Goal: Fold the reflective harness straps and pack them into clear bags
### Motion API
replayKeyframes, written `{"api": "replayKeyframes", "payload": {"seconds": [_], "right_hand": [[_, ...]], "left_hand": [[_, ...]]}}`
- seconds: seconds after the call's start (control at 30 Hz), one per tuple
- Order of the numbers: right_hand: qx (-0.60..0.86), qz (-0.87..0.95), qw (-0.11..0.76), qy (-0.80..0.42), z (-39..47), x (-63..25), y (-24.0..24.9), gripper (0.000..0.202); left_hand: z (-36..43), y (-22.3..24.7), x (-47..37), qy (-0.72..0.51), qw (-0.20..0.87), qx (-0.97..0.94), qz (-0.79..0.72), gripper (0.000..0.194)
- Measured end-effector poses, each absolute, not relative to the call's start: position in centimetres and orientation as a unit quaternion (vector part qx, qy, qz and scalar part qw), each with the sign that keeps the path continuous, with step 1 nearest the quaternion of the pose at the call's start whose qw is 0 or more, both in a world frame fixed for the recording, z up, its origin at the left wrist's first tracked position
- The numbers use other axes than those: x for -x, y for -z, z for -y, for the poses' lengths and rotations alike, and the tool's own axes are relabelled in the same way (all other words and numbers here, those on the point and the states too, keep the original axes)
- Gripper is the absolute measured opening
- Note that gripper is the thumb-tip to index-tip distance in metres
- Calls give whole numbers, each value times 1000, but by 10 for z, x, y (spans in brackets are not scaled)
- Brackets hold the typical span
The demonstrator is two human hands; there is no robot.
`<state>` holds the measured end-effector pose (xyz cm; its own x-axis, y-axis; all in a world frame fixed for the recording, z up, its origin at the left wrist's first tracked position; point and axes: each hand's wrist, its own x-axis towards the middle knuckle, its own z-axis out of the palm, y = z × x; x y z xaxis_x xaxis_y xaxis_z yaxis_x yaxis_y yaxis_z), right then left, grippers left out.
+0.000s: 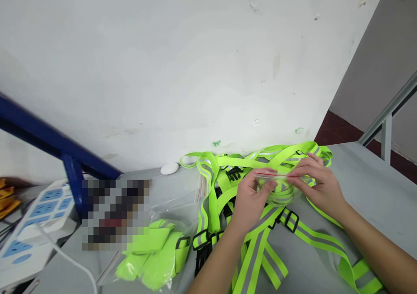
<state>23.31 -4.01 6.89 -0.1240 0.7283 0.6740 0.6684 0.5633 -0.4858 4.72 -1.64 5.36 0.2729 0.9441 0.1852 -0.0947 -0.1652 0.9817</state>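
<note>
A clear zip bag point(279, 198) with a red line along its top edge is held up between my two hands. Inside it lies a coiled neon-green strap with a grey stripe. My left hand point(252, 194) grips the bag's left top corner, thumb in front. My right hand point(317, 182) pinches the right end of the zip edge between thumb and fingers. Below and behind the bag spreads a loose pile of neon-green reflective straps point(257, 259) with black buckles point(291, 221).
To the left, clear zip bags point(176, 198) lie on the grey table point(374, 189), one holding folded green straps point(163, 250). A white oval object point(169, 168) sits by the wall. A power strip point(42, 216) with a white cable and a blue metal frame point(61, 142) are far left.
</note>
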Motion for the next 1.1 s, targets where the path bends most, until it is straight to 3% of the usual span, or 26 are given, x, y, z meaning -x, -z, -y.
{"api": "replayKeyframes", "payload": {"seconds": [0.23,0.5,0.73,1.1], "right_hand": [[465,748,466,-81,41,-233,-71,5],[442,764,470,15,46,-229,-65,9],[448,740,500,25,40,-232,-60,8],[434,722,537,56,34,-235,-45,10]], "left_hand": [[20,-53,-48,-489,543,-582,-357,20],[20,-52,-46,-497,551,-577,-341,20],[16,-51,-43,-536,554,-522,-365,25],[18,-44,-47,-602,503,-504,-361,17]]}}
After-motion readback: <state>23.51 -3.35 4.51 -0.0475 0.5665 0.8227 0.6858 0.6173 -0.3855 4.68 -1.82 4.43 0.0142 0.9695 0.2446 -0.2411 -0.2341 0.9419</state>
